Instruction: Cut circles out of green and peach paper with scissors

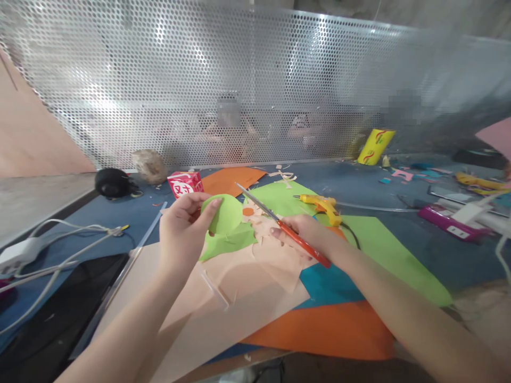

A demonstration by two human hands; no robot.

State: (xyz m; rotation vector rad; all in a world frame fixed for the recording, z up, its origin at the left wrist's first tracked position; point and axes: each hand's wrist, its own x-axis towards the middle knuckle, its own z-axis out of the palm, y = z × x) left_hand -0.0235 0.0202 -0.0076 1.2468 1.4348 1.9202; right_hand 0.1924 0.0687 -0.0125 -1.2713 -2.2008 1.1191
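So there's a big perforated metal screen (255,80) running along the far edge of the blue table (359,186). The near half of the table is buried in paper. A large peach sheet (191,319) lies at the near edge on the left, an orange sheet (331,330) at the near edge on the right, and a long green sheet (383,250) runs toward the right side.

Left hand (181,229) is up over the middle of the table, thumb and fingers pinching a rounded green paper piece (227,215). Right hand (307,234) is wrapped around the orange handles of the scissors (279,221). The blades are close together and point toward the far left, with the tip just beside the top of the green piece. Can't tell if it's touching.

A yellow glue gun (323,205) lies just behind the right hand, and there's a little red box (186,183) near the far edge.
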